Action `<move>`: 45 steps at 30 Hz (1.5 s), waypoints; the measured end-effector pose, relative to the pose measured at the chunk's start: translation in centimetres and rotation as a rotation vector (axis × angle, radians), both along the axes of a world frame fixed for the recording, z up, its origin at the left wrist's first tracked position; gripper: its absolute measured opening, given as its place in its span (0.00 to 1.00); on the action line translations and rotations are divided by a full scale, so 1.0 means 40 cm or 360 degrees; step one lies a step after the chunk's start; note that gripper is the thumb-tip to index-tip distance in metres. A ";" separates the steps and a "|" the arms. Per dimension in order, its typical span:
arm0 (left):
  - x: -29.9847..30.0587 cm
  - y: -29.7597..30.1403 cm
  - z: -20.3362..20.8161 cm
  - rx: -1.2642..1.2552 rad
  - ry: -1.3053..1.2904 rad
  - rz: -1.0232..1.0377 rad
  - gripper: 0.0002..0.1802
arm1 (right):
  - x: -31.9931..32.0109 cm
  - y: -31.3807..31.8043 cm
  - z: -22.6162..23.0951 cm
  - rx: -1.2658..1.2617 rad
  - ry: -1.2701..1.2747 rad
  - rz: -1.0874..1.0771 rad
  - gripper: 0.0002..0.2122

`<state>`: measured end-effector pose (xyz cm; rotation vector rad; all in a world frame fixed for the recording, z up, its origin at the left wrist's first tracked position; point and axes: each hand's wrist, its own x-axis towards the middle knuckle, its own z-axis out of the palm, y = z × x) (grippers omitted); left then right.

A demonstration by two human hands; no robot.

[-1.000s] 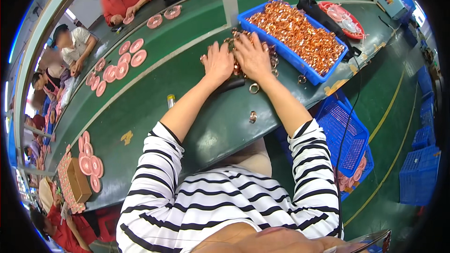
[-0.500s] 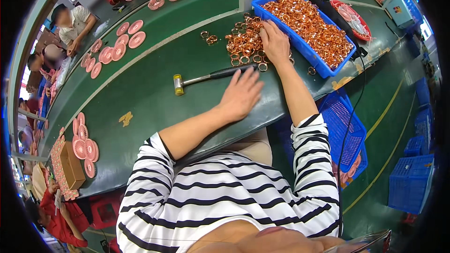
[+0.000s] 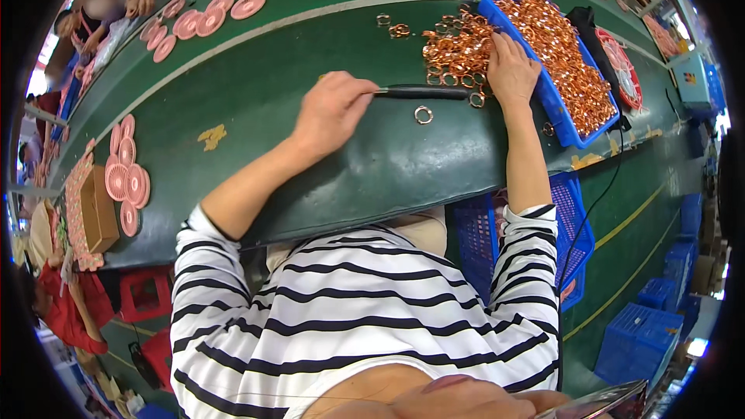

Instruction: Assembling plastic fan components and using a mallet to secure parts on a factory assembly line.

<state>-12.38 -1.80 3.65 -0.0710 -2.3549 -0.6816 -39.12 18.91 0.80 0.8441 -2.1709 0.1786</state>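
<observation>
My left hand [image 3: 332, 114] is closed around the head end of a hammer, hiding most of the head. The hammer's black handle [image 3: 427, 92] lies to the right, its tip next to the rings. My right hand [image 3: 514, 76] rests with its fingers stretched out at the right edge of a pile of shiny copper-coloured rings [image 3: 459, 48]. Its fingertips touch the pile, and I see nothing held in them. One loose ring [image 3: 417, 116] lies on the green table in front of the handle. A blue bin [image 3: 552, 101] heaped with the same rings stands just right of that hand.
Two small ring groups lie beyond the pile. Pink round grilles [image 3: 209, 21] sit at the far left, and more [image 3: 124, 174] by a cardboard box [image 3: 99, 209]. A red basket [image 3: 621, 70] stands beyond the bin. Blue crates [image 3: 578, 240] are under the table edge. Other people sit at left.
My left hand has moved left and closed on the hammer. A loose ring now shows in front of the handle. My right hand stays by the pile; the view has shifted.
</observation>
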 end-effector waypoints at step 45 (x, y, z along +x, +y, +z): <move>0.665 -0.655 0.039 -0.0117 0.0169 0.1447 0.14 | 0.508 -0.186 -0.030 -0.0379 -0.1319 0.0828 0.08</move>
